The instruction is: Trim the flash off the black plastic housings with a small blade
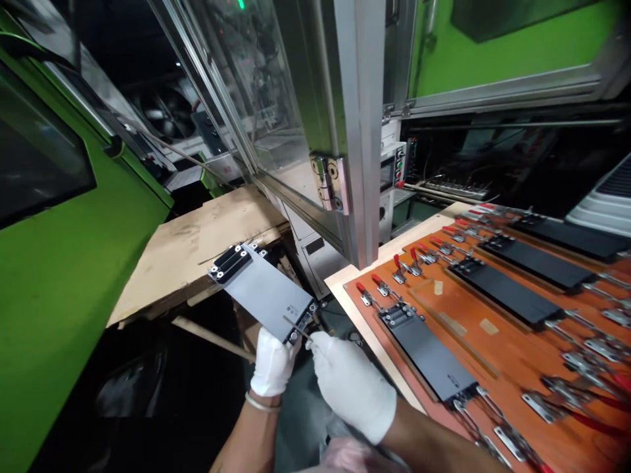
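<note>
My left hand [272, 364], in a white glove, grips the near end of a flat grey panel [263, 289] from below. The panel is held tilted in the air, its black end pieces carrying round metal bushings; small printed marks show near my hand. In my gloved right hand [350, 384] is a thin metal rod-like tool [297, 327], its tip over the panel's near black end. Whether the tip touches the panel I cannot tell, and the tool's handle is hidden in my fingers.
To the right, an orange fixture board [473, 335] bears several similar panels [431, 355] and red-handled toggle clamps [369, 295]. A cardboard-covered table [197, 243] stands beyond my left hand. An aluminium-framed door [362, 131] juts toward me; a green machine [113, 203] flanks the left.
</note>
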Demonstrator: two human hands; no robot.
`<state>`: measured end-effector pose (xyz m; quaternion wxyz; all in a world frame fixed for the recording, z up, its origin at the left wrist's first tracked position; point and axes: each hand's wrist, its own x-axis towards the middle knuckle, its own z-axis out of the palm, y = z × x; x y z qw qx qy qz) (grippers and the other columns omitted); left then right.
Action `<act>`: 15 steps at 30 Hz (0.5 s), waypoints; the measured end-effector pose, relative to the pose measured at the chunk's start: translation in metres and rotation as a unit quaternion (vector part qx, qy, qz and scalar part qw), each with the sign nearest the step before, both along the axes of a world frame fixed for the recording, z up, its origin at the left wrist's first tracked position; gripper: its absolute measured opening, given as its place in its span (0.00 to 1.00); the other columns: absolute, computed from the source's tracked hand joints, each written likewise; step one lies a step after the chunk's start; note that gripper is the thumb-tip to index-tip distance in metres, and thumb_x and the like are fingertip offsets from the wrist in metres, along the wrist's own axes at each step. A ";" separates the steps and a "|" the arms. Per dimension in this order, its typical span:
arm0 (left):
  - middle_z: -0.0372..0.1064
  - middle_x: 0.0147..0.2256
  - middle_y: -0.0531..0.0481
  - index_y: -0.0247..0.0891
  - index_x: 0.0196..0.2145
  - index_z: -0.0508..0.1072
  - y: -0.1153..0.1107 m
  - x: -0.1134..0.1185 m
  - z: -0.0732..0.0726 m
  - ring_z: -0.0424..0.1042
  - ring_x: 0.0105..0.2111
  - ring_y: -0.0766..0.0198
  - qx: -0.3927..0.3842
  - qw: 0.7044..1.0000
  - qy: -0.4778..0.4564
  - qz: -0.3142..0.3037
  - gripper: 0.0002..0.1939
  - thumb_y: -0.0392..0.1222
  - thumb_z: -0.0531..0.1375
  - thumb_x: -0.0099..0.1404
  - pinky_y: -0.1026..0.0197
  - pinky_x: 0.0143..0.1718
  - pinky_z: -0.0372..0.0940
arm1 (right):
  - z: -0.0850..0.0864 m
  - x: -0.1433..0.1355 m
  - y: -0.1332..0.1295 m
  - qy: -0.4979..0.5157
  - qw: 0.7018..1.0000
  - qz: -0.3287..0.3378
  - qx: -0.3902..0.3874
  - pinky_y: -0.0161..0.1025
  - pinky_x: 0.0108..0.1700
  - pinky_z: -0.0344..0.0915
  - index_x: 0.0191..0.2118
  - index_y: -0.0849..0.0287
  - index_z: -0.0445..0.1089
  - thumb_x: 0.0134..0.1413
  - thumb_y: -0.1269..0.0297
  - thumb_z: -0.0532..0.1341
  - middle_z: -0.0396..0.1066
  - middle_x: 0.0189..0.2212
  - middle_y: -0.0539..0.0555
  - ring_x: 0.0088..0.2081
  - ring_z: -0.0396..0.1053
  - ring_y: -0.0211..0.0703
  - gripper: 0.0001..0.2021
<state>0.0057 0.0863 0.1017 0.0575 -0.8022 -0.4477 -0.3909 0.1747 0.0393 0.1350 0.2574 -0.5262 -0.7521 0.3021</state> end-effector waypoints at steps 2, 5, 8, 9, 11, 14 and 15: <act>0.77 0.38 0.40 0.36 0.39 0.77 -0.001 0.003 0.004 0.76 0.40 0.49 -0.056 0.994 -0.090 -0.007 0.11 0.33 0.61 0.58 0.50 0.44 0.70 | 0.001 0.001 -0.002 0.009 1.000 0.022 0.000 0.34 0.29 0.56 0.36 0.57 0.69 0.61 0.70 0.49 0.75 0.30 0.54 0.32 0.74 0.42 0.11; 0.73 0.25 0.47 0.37 0.29 0.76 -0.005 0.008 0.013 0.73 0.28 0.57 -0.235 0.904 -0.356 -0.020 0.06 0.31 0.65 0.52 0.59 0.31 0.69 | 0.000 0.012 -0.004 0.053 0.997 0.045 0.013 0.35 0.32 0.60 0.38 0.55 0.70 0.64 0.67 0.49 0.76 0.32 0.52 0.34 0.75 0.42 0.12; 0.52 0.13 0.58 0.39 0.19 0.64 -0.011 0.014 0.023 0.52 0.12 0.71 -0.361 0.772 -0.521 -0.046 0.11 0.35 0.62 0.54 0.67 0.13 0.51 | -0.004 0.035 0.003 0.101 0.993 0.003 0.068 0.37 0.43 0.64 0.48 0.55 0.70 0.66 0.64 0.48 0.76 0.42 0.54 0.42 0.74 0.43 0.15; 0.47 0.12 0.60 0.39 0.18 0.61 -0.012 0.014 0.025 0.46 0.10 0.73 -0.389 0.739 -0.547 -0.057 0.12 0.36 0.60 0.55 0.68 0.12 0.46 | -0.004 0.044 0.007 0.102 0.991 0.004 0.091 0.37 0.44 0.64 0.49 0.55 0.71 0.66 0.64 0.48 0.76 0.43 0.54 0.43 0.73 0.43 0.16; 0.46 0.11 0.60 0.39 0.18 0.58 -0.015 0.014 0.028 0.43 0.09 0.75 -0.452 0.662 -0.592 -0.081 0.13 0.37 0.59 0.54 0.70 0.11 0.43 | -0.003 0.060 0.017 0.083 0.985 0.037 0.145 0.36 0.41 0.64 0.46 0.54 0.73 0.64 0.67 0.49 0.75 0.39 0.54 0.39 0.73 0.41 0.16; 0.50 0.12 0.59 0.38 0.19 0.60 -0.018 0.008 0.026 0.48 0.09 0.75 -0.531 0.561 -0.625 -0.113 0.11 0.34 0.60 0.52 0.71 0.11 0.46 | 0.003 0.076 0.029 0.027 0.973 0.084 0.212 0.35 0.35 0.61 0.45 0.53 0.74 0.60 0.72 0.51 0.74 0.33 0.51 0.32 0.70 0.39 0.16; 0.51 0.12 0.58 0.37 0.19 0.60 -0.018 0.007 0.024 0.49 0.09 0.75 -0.542 0.552 -0.623 -0.117 0.10 0.33 0.59 0.53 0.71 0.11 0.46 | 0.005 0.079 0.032 0.012 0.969 0.090 0.228 0.35 0.34 0.60 0.45 0.53 0.74 0.58 0.74 0.52 0.74 0.32 0.51 0.31 0.70 0.39 0.17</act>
